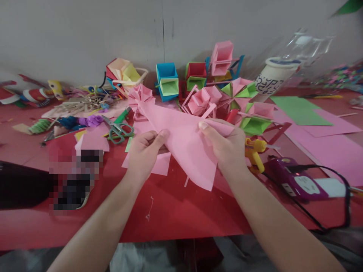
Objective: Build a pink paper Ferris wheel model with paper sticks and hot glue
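Between my two hands a sheet of pink paper [188,147] is held up above the red table, its surface bent and its top right edge curling over. My left hand [146,151] pinches the sheet's left edge between thumb and fingers. On the other side, my right hand [227,141] grips the upper right part, thumb on top and fingers hidden behind the paper. Just beyond my left hand lie green-handled scissors [118,130]. A yellow glue gun [255,151] rests close to my right wrist. Smaller pink paper [161,164] lies beneath the held sheet.
Folded paper models stand along the wall, among them a blue and green one [167,81] and a pink one [222,58]. A white patterned cup [273,77] leans at the back right. Purple power strip [297,179] with black cable lies right; green paper [302,109] is behind it.
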### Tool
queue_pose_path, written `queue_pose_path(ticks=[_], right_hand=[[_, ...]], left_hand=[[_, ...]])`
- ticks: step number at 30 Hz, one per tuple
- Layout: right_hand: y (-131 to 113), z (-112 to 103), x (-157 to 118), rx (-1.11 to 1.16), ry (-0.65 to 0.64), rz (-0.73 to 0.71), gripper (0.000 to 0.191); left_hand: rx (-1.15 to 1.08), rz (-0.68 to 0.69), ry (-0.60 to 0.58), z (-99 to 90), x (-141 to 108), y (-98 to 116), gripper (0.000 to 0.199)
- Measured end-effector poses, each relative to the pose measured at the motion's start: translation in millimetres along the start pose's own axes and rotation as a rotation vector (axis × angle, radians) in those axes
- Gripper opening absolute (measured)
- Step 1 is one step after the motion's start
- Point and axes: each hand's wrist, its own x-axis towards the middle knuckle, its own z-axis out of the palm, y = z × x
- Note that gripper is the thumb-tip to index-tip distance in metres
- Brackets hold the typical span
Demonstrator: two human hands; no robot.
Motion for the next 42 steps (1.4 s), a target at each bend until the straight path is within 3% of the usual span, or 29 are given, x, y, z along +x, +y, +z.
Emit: queue_pose_path(ticks=[4, 9, 15, 20, 25, 30, 36, 42], right_hand=[[3, 2, 0, 0.040, 0.016, 0.011, 0.013], [10, 3, 1, 0.061, 0.056, -0.009, 0.016], [10, 5, 1, 0.088, 0.082, -0.010, 0.016], [11, 5, 3, 0.093, 0.146, -0.018, 0.016], [14, 4, 4, 0.077, 0.157, -0.036, 0.017], [15, 1, 7, 0.059, 0.179, -0.098, 0.018], [19, -1, 9, 0.108, 0.158, -0.090, 0.016], [15, -5, 14, 0.093, 0.228, -0.084, 0.014]], left_hand=[[0.050, 0.004, 0.046, -1.5, 1, -3, 0.034], [0.047, 0.008, -0.043, 0.3, 0, -4, 0.035], [0.156, -0.026, 0.011, -0.4, 0, -8, 0.041], [0.125, -0.062, -0.074, 6.9, -2, -6, 0.042], [0.154, -0.099, -0.048, 12.2, -6, -4, 0.042], [0.129, -0.114, -0.172, 12.3, -8, -6, 0.036], [0.175, -0.109, -0.139, 13.9, -7, -10, 0.040], [0.151, -0.136, -0.239, 17.2, -9, -11, 0.030]])
